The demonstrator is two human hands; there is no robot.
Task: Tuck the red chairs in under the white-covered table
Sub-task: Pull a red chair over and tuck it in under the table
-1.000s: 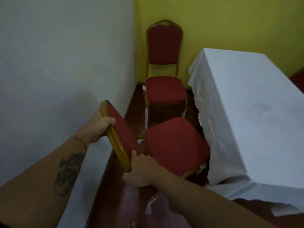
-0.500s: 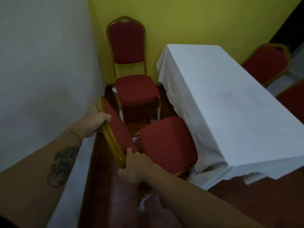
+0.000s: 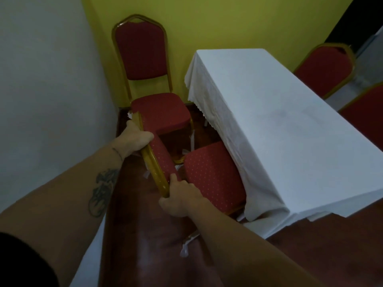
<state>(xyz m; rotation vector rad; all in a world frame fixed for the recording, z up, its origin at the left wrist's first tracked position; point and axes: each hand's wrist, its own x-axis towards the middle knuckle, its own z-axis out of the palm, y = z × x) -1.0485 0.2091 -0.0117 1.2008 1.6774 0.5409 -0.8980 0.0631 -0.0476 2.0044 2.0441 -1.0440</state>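
A red chair with a gold frame stands right in front of me, facing the table. Its dotted seat touches the hanging white cloth of the table, with the far edge of the seat under the cloth. My left hand grips the top of its backrest, and my right hand grips the lower side of the same gold frame. A second red chair stands behind it in the corner, facing me and apart from the table.
A white wall runs close along the left and a yellow wall closes the back. Two more red chairs stand beyond the table on the right. The floor is dark reddish wood, with white ties hanging from the chair legs.
The held chair has slid toward the table, so its seat now presses further into the hanging cloth. My view has swung right, bringing the chairs beyond the table into sight.
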